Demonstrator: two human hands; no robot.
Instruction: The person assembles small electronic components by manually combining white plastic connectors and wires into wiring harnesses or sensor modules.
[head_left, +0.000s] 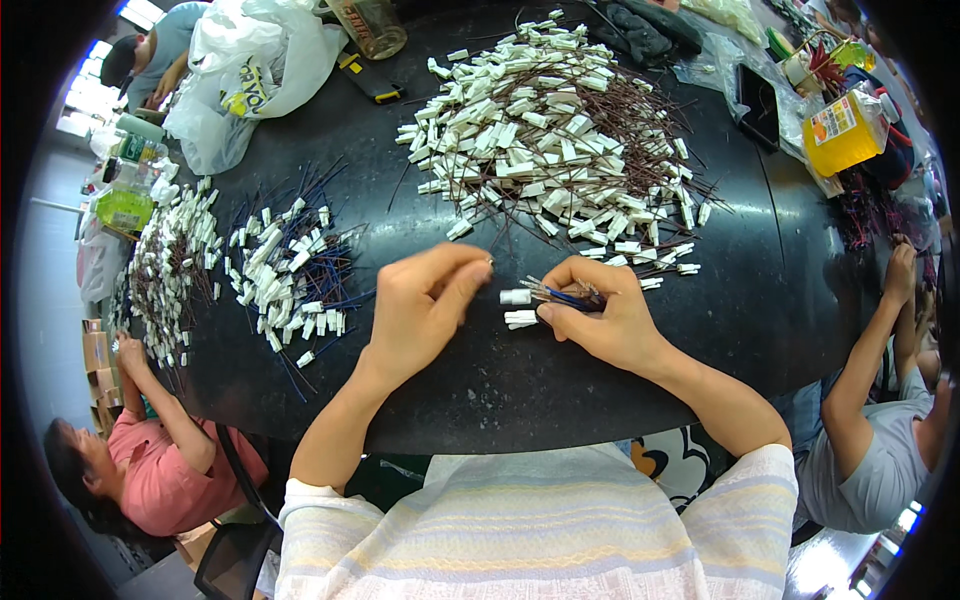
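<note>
My left hand (425, 300) is pinched, thumb against forefinger, over the black table; a tiny glint shows at the fingertips, too small to name. My right hand (605, 312) is closed around a small bundle of blue and brown wires (572, 298) with metal terminals at their ends, pointing left. A white plastic connector housing (515, 297) lies at the tips of these wires; whether it is joined to one I cannot tell. Just below, more white housings (520, 318) rest by my right thumb. Beyond both hands rises a large heap of white connectors with brown wires (540, 130).
Left of my hands is a smaller pile of white connectors with blue wires (290, 265). A plastic bag (265, 75), a yellow-black utility knife (370, 80), a phone (757, 105) and a bottle of orange liquid (845, 130) lie farther off. People work at both sides.
</note>
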